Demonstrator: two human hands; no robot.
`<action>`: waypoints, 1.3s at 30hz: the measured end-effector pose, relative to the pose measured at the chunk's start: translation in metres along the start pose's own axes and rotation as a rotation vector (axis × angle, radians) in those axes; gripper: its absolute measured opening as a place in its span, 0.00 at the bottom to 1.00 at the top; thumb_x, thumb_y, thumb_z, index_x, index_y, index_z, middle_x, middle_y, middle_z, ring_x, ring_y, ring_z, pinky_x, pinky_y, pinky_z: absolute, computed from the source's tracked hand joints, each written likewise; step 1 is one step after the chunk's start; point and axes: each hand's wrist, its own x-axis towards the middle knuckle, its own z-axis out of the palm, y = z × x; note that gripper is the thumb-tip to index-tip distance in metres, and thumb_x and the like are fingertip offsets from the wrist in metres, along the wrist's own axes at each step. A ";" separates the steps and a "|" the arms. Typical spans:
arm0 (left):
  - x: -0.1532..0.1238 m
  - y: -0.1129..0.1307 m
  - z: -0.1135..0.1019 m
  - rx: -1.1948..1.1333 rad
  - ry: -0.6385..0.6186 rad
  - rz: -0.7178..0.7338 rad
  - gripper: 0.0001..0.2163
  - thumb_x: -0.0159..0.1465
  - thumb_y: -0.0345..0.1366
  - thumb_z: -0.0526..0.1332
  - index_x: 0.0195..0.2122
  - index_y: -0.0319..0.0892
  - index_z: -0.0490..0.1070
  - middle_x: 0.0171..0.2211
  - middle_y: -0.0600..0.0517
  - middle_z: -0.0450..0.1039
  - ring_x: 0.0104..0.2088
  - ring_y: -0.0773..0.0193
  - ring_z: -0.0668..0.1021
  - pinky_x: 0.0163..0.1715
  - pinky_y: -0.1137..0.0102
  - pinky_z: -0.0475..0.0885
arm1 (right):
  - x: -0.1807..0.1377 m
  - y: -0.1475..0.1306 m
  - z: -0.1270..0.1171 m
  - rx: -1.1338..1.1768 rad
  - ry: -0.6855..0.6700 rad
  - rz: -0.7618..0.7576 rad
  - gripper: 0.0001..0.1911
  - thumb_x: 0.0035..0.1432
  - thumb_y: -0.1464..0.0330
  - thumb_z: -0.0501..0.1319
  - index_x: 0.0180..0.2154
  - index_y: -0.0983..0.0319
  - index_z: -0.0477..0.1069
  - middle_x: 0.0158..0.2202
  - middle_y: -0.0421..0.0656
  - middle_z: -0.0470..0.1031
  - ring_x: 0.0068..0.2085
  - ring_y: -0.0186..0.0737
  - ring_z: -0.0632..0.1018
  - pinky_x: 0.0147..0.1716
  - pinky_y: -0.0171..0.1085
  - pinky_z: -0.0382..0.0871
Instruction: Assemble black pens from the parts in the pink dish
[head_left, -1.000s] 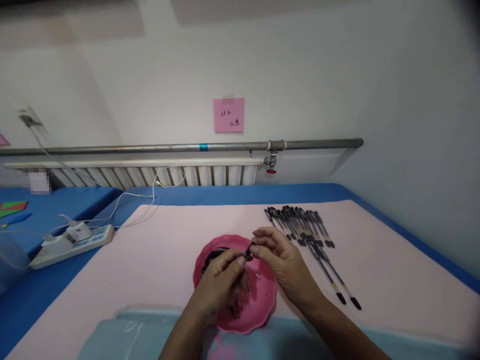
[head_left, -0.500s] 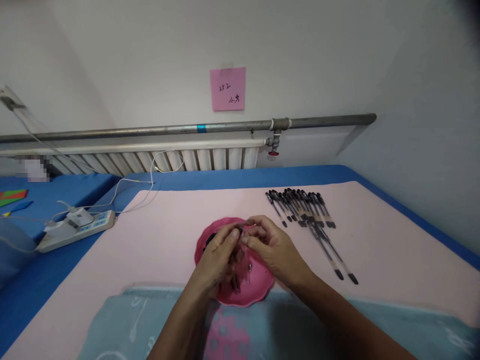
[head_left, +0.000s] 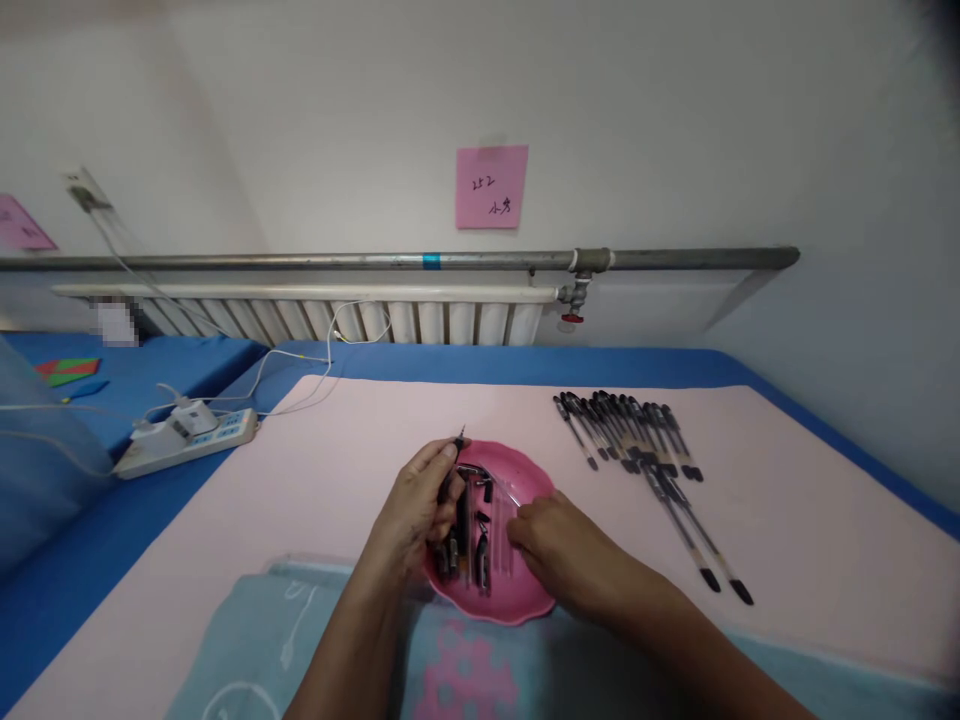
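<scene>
My left hand is closed at the left rim of a pink scalloped plate. Between its thumb and finger a small black pen part points up, with a thin tip. My right hand is closed over the plate's right side, on a thin clear tube whose end slants up and left from the fingers. Its lower part is hidden. Black pen caps and other black pen pieces lie in the plate, along with clear pen barrels.
Several black-capped pens lie in a row to the right, with two more pens nearer me. A blue patterned cloth covers the front edge. On the left are a power strip and white cables.
My hands, together over the plate before, have moved apart. The right hand has gone lower and the left holds the black part upright. The view has shifted left.
</scene>
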 end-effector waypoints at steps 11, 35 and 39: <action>0.006 -0.010 0.001 0.020 -0.005 -0.022 0.13 0.56 0.48 0.59 0.34 0.45 0.63 0.16 0.63 0.58 0.10 0.80 0.51 0.10 0.80 0.40 | -0.001 -0.008 -0.005 0.086 0.049 0.009 0.12 0.41 0.82 0.54 0.18 0.64 0.70 0.18 0.45 0.73 0.18 0.34 0.66 0.19 0.36 0.49; -0.008 -0.018 0.027 -0.009 -0.202 -0.143 0.15 0.56 0.48 0.60 0.38 0.44 0.65 0.13 0.63 0.60 0.08 0.79 0.53 0.09 0.80 0.41 | 0.008 -0.008 -0.028 1.400 0.713 0.431 0.06 0.51 0.64 0.62 0.30 0.60 0.71 0.25 0.37 0.71 0.29 0.35 0.71 0.33 0.35 0.64; -0.007 -0.018 0.027 -0.011 -0.207 -0.148 0.15 0.56 0.48 0.60 0.38 0.43 0.65 0.14 0.62 0.60 0.08 0.79 0.53 0.09 0.80 0.40 | 0.008 -0.008 -0.025 1.497 0.664 0.433 0.05 0.50 0.66 0.62 0.29 0.61 0.71 0.25 0.36 0.71 0.29 0.33 0.70 0.32 0.34 0.64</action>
